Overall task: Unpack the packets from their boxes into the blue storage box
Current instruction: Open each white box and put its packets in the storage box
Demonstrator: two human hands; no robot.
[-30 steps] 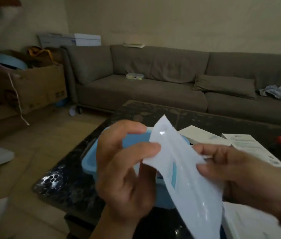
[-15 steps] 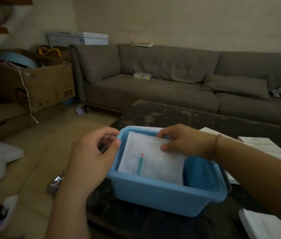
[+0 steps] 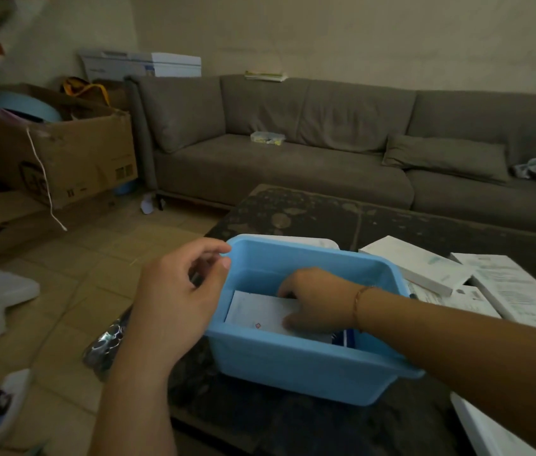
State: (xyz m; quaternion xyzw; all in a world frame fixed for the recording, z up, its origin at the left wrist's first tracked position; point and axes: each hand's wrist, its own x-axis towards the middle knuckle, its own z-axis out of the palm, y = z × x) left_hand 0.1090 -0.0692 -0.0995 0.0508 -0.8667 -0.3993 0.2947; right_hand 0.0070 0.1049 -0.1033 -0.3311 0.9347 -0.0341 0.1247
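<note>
Right hand (image 3: 317,304) now deep in blue storage box (image 3: 296,360), pinching lowered packet (image 3: 256,312), left hand (image 3: 177,291) loosely curled, empty

The single head-worn view looks forward and down from just above the blue storage box (image 3: 293,360) on the dark table (image 3: 325,218), close enough that both forearms fill the foreground, with the grey sofa (image 3: 293,159) beyond the box.

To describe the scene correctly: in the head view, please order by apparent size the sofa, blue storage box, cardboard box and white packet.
1. sofa
2. blue storage box
3. cardboard box, farther away, so unsure
4. white packet
</note>
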